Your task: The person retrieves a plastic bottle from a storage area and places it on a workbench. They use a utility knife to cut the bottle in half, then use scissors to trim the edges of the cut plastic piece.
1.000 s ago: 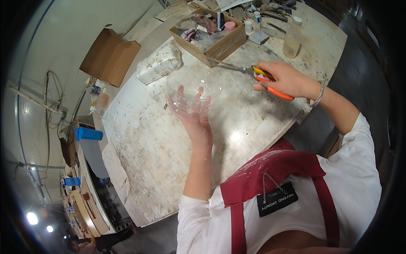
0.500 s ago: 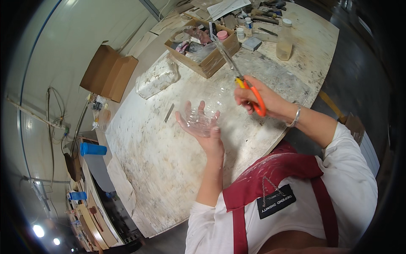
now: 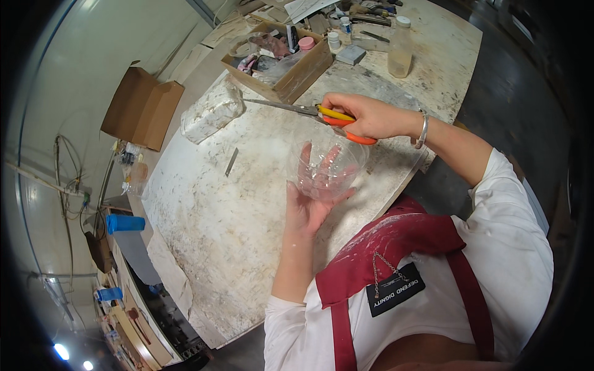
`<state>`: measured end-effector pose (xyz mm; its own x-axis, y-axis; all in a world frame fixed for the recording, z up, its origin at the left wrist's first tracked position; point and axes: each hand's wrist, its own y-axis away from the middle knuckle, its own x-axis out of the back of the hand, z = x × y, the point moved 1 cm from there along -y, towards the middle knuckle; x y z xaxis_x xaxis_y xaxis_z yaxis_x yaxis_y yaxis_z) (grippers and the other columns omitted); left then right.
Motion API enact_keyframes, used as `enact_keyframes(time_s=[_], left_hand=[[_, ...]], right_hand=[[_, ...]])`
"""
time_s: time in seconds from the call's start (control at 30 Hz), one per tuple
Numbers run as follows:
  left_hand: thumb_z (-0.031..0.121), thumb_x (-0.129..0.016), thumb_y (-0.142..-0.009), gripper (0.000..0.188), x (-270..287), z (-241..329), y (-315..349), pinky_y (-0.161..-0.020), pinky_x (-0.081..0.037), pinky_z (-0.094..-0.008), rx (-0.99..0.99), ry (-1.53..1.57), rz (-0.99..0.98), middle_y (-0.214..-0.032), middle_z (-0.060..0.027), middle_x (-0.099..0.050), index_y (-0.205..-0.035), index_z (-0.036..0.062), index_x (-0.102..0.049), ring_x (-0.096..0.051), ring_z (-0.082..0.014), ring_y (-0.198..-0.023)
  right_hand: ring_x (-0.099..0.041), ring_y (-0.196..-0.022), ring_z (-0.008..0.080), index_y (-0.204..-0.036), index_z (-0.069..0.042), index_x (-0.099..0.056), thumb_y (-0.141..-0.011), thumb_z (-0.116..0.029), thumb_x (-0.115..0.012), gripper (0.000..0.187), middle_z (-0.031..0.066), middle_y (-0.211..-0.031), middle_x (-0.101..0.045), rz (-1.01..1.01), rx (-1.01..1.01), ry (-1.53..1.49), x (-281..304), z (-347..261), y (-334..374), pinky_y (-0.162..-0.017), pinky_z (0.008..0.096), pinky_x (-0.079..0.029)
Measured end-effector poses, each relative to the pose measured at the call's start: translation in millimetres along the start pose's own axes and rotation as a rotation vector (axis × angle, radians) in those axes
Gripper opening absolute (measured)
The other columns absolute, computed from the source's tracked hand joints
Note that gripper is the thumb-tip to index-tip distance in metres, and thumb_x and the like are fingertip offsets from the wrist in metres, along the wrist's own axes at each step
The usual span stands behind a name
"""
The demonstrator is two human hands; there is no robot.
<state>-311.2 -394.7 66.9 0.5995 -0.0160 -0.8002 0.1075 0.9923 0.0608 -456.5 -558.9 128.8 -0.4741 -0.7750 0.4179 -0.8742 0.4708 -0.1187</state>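
My left hand [image 3: 307, 213] cups a clear plastic container [image 3: 331, 164], round and see-through, above the worktable [image 3: 204, 247]. Its fingers show through the plastic, and the thumb lies along the side. My right hand [image 3: 368, 115] grips a pair of scissors [image 3: 318, 110] with yellow and orange handles. The long metal blades point left, over the table. Below the right hand, the lowest orange handle comes close to the container's upper rim; whether they touch I cannot tell. Left of the container, a thin metal blade [image 3: 231, 162] lies flat on the stained table.
A wrapped white block [image 3: 212, 112] lies near the scissor tips. Behind it stands a cardboard box [image 3: 303, 77] of mixed items. Small white bottles, a grey block [image 3: 351, 55] and a tall clear bottle [image 3: 400, 49] stand at the back. An open brown carton [image 3: 139, 111] is at the left.
The scissors have swung from pointing up and away to pointing left, and my right hand has turned with them. My left hand has tilted the container, bringing its round opening more into view.
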Motion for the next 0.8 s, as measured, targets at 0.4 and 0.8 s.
enact_keyframes(time_s=[0.4,0.8], left_hand=[[0.054,-0.065,-0.079,0.065,-11.8,39.1,-10.9,-0.1,-0.037,-0.0519,-0.369,0.188,0.394,-0.139,-0.0179,-0.032,-0.125,0.0138,-0.041,-0.035,-0.0435,-0.127],[0.052,-0.062,-0.083,0.069,-20.3,28.3,-17.7,-0.1,-0.036,-0.056,-0.43,-0.049,0.439,-0.136,-0.0157,-0.034,-0.135,0.0176,-0.031,-0.04,-0.0409,-0.124]], right_hand=[[-0.051,-0.071,0.0256,-0.091,-0.003,-0.047,-0.075,-0.046,-0.071,0.052,0.0103,-0.075,-0.05,0.273,-0.141,0.383,26.1,-45.3,32.8,-0.066,0.0349,-0.042],[-0.055,-0.083,0.0344,-0.088,0.0,-0.05,-0.074,-0.053,-0.066,0.058,0.0146,-0.082,-0.054,0.066,0.018,0.767,23.2,-66.1,37.1,-0.071,0.0414,-0.043]])
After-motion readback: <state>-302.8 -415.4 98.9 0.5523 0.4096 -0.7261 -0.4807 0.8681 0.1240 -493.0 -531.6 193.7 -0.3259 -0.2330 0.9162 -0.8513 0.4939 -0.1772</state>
